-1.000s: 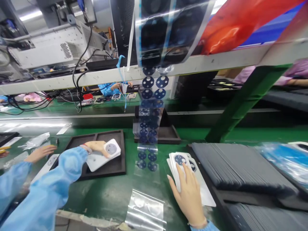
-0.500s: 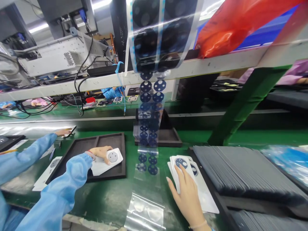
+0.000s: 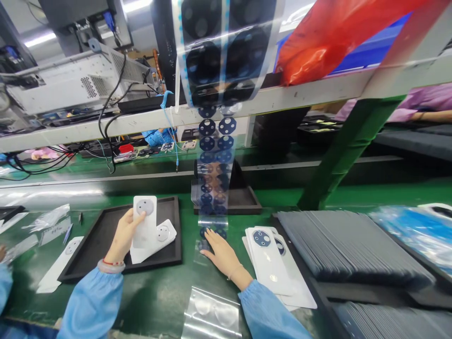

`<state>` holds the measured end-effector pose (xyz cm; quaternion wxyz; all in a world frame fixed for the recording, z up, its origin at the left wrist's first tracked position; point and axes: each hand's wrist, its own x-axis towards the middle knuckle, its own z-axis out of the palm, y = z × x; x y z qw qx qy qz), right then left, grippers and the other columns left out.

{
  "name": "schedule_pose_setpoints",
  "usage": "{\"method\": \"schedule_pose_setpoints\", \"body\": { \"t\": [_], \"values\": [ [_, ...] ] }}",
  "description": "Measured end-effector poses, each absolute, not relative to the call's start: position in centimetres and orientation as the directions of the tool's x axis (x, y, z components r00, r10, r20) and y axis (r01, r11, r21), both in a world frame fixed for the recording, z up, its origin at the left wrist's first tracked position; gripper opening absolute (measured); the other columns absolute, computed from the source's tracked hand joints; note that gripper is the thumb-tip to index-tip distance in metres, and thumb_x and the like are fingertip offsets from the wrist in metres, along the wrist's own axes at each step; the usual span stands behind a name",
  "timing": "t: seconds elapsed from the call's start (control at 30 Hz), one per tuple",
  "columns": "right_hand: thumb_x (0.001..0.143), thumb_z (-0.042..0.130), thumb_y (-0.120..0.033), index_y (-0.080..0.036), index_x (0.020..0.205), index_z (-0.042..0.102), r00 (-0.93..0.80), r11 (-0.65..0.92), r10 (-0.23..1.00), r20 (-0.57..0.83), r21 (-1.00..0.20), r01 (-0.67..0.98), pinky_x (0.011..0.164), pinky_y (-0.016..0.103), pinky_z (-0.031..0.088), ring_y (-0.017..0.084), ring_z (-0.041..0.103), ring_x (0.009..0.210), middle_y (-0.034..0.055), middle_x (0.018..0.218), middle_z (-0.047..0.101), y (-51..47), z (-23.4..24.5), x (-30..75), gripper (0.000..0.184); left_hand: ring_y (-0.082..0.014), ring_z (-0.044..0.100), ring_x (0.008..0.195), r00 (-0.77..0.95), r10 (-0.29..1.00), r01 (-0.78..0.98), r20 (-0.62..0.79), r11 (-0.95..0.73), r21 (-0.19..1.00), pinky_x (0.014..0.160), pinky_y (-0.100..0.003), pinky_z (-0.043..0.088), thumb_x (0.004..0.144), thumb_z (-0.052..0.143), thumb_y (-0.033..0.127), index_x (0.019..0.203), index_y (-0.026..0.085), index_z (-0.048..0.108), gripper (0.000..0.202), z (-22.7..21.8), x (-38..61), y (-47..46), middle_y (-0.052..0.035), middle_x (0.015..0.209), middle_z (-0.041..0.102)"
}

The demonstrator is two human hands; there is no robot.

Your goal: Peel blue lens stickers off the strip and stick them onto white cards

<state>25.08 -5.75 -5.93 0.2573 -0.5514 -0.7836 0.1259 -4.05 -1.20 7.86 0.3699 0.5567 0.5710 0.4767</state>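
My left hand (image 3: 122,238) grips a white phone back cover (image 3: 144,230), held upright with its grey round camera area at the top. Under it, more white back covers (image 3: 155,247) lie in a black tray (image 3: 179,230). My right hand (image 3: 225,258) has its fingers stretched out over the lower end of a clear film strip (image 3: 212,220), which carries two columns of dark round camera stickers and hangs from a roll (image 3: 226,52). The fingertips appear to touch the strip. Right of that hand lies a pile of white back covers (image 3: 270,261), the top one bearing a dark camera sticker.
A clear film piece (image 3: 211,313) lies at the front edge. Grey sheets (image 3: 346,245) stand packed in a black rack at right. White covers (image 3: 58,268) and plastic scraps (image 3: 49,219) lie left, near a co-worker's sleeve (image 3: 4,285). A shelf beam (image 3: 141,118) crosses above.
My left hand has lifted a white back cover upright from the tray. My right hand has moved left from the cover pile to the film strip. The co-worker's arm has drawn back left.
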Motion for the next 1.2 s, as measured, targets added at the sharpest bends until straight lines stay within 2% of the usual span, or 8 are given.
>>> {"method": "schedule_pose_setpoints", "body": {
  "t": [0.07, 0.3, 0.4, 0.6, 0.7, 0.83, 1.0, 1.2],
  "values": [
    [0.086, 0.066, -0.029, -0.013, 0.129, 0.059, -0.257, 0.377, 0.92, 0.297, -0.484, 0.789, 0.107, 0.049, 0.045, 0.031, 0.052, 0.13, 0.0179, 0.139, 0.055, -5.8, -6.8, 25.0, 0.046, -0.0267, 0.068, 0.093, -0.06, 0.997, 0.009, 0.043, -0.042, 0.999, 0.078, -0.035, 0.054, 0.07, 0.077, 0.046, 0.104, 0.018, 0.063, 0.046, 8.2, -1.6, -2.1, -0.005, 0.098, 0.073],
    [0.088, 0.06, -0.017, -0.02, 0.119, 0.058, -0.181, 0.384, 0.888, 0.424, -0.465, 0.798, 0.095, 0.049, 0.053, 0.031, 0.062, 0.116, 0.0139, 0.126, 0.064, -6.7, -7.4, 25.2, 0.031, -0.0184, 0.07, 0.078, 0.208, 0.963, -0.392, -0.17, 0.242, 0.888, 0.072, -0.028, 0.055, 0.072, 0.078, 0.03, 0.093, 0.018, 0.067, 0.027, 3.6, 7.3, -2.3, -0.0028, 0.084, 0.073],
    [0.087, 0.058, -0.013, -0.02, 0.107, 0.059, -0.166, 0.382, 0.876, 0.453, -0.442, 0.812, 0.093, 0.046, 0.054, 0.029, 0.062, 0.111, 0.0145, 0.124, 0.06, -6.9, -6.9, 25.1, 0.021, -0.0151, 0.068, 0.065, 0.283, 0.927, -0.467, -0.248, 0.359, 0.808, 0.064, -0.026, 0.054, 0.075, 0.074, 0.028, 0.087, 0.019, 0.067, 0.017, 0.8, 9.1, -2.2, -0.0009, 0.074, 0.071],
    [0.082, 0.056, -0.007, -0.02, 0.087, 0.058, -0.184, 0.375, 0.881, 0.437, -0.404, 0.835, 0.089, 0.047, 0.048, 0.026, 0.06, 0.092, 0.0088, 0.096, 0.06, -8.2, -5.3, 25.1, 0.014, -0.0128, 0.067, 0.068, 0.321, 0.913, -0.587, -0.252, 0.4, 0.703, 0.076, -0.028, 0.055, 0.08, 0.073, 0.024, 0.089, 0.018, 0.066, 0.013, -1.7, 9.3, -3.0, 0.0013, 0.075, 0.069],
    [0.074, 0.064, -0.013, -0.021, 0.078, 0.056, -0.145, 0.275, 0.957, 0.253, -0.624, 0.731, 0.078, 0.038, 0.047, 0.022, 0.058, 0.081, 0.0045, 0.086, 0.061, -8.7, -4.3, 26.1, 0.012, -0.0132, 0.066, 0.068, 0.307, 0.919, -0.586, -0.249, 0.388, 0.711, 0.068, -0.026, 0.054, 0.079, 0.074, 0.024, 0.091, 0.015, 0.065, 0.017, -1.7, 9.2, -3.3, -0.0005, 0.077, 0.07],
    [0.07, 0.071, -0.027, -0.021, 0.07, 0.055, -0.182, 0.065, 0.983, 0.019, -0.966, 0.252, 0.071, 0.031, 0.048, 0.017, 0.06, 0.071, 0.0001, 0.077, 0.063, -8.5, -3.0, 28.3, 0.017, -0.0152, 0.067, 0.069, 0.285, 0.921, -0.553, -0.266, 0.385, 0.739, 0.065, -0.025, 0.052, 0.076, 0.076, 0.025, 0.094, 0.014, 0.065, 0.024, -1.5, 9.6, -3.6, -0.0035, 0.081, 0.072],
    [0.065, 0.081, -0.047, -0.02, 0.069, 0.062, 0.195, -0.057, 0.977, -0.086, -0.987, -0.15, 0.066, 0.03, 0.048, 0.016, 0.059, 0.066, -0.0011, 0.067, 0.063, -8.1, -1.6, 29.1, 0.033, -0.0181, 0.068, 0.078, 0.142, 0.963, -0.404, -0.229, 0.268, 0.875, 0.069, -0.027, 0.051, 0.078, 0.074, 0.036, 0.1, 0.016, 0.064, 0.031, -1.8, 11.0, -5.2, -0.0048, 0.091, 0.072],
    [0.058, 0.087, -0.048, -0.018, 0.069, 0.067, 0.308, -0.022, 0.946, -0.104, -0.966, -0.258, 0.067, 0.031, 0.049, 0.018, 0.062, 0.068, 0.0019, 0.068, 0.067, -9.0, -1.7, 27.2, 0.037, -0.0213, 0.062, 0.1, 0.237, 0.965, -0.148, -0.114, 0.152, 0.977, 0.088, -0.032, 0.048, 0.089, 0.061, 0.044, 0.111, 0.019, 0.06, 0.033, -2.6, 12.9, -8.2, -0.0055, 0.108, 0.067]
  ]
}}
